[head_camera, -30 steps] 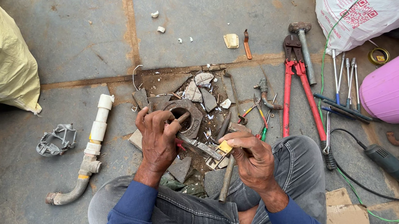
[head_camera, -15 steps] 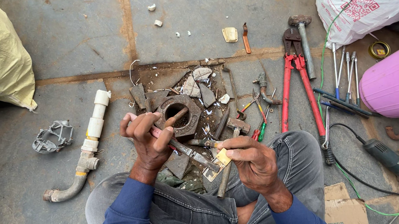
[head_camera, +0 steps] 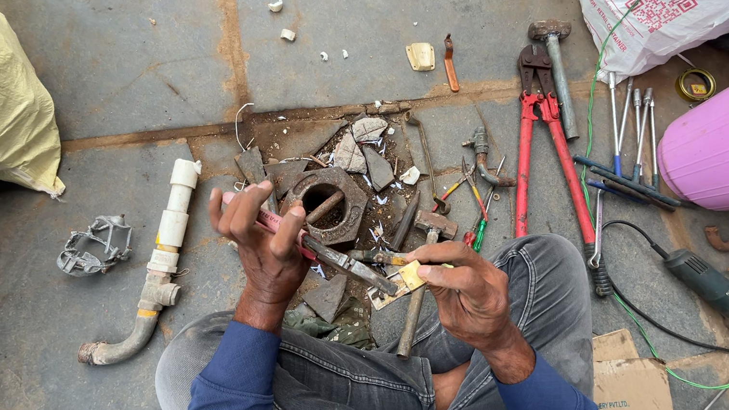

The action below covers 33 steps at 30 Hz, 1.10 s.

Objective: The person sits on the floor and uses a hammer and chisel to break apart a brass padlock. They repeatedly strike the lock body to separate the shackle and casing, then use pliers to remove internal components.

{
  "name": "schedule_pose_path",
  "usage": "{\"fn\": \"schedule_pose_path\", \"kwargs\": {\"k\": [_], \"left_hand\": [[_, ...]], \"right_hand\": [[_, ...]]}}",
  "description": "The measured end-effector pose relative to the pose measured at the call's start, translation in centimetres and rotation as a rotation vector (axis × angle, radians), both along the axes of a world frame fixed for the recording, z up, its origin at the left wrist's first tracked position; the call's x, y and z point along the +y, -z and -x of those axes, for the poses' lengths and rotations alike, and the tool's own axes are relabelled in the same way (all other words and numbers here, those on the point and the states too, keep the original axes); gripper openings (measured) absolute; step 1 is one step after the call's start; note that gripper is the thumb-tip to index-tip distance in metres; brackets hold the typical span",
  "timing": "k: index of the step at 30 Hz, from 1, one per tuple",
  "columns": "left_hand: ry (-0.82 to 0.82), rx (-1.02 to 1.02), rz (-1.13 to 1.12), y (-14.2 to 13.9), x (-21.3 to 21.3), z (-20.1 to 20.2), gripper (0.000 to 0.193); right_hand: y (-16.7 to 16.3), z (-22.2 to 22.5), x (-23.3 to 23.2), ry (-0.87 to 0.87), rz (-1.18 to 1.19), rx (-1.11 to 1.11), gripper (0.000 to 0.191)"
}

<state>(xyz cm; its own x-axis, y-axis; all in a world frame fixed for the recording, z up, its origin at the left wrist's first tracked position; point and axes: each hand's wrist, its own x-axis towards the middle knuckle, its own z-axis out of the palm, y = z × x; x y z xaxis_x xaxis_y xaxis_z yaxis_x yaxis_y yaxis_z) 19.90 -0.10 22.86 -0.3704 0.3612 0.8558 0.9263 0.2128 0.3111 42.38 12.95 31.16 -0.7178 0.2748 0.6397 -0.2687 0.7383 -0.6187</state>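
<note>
I am gripping a long metal tool (head_camera: 339, 260) between my left hand (head_camera: 261, 241) and right hand (head_camera: 466, 294), both closed around its ends; it seems stiff, fairly heavy, best held near both ends.

A long, dull-grey metal tool (head_camera: 339, 260) with a pinkish handle end lies slantwise in the air — upper end in the left hand (head_camera: 262, 246), lower end meeting a small brass-yellow fitting (head_camera: 405, 278) pinched in the right hand (head_camera: 466, 291) — above the lap.
</note>
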Motion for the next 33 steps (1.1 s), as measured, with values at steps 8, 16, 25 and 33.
{"fn": "schedule_pose_path", "kwargs": {"k": [8,16,25,33], "left_hand": [[0.469,-0.522,0.252,-1.3,1.2,0.0,0.071],[0.517,-0.795,0.592,-1.6,1.5,-0.7,0.055],[0.431,-0.695,0.764,-1.3,1.8,-0.1,0.059],[0.292,-0.607,0.805,-0.8,1.6,1.2,0.063]], "right_hand": [[0.5,-0.2,-0.9,0.124,0.328,-0.112,0.015],[2.0,1.0,0.4,0.259,0.527,-0.118,0.016],[3.7,1.4,2.8,0.29,0.614,-0.231,0.019],[4.5,1.0,3.7,0.277,0.904,-0.142,0.02]]}}
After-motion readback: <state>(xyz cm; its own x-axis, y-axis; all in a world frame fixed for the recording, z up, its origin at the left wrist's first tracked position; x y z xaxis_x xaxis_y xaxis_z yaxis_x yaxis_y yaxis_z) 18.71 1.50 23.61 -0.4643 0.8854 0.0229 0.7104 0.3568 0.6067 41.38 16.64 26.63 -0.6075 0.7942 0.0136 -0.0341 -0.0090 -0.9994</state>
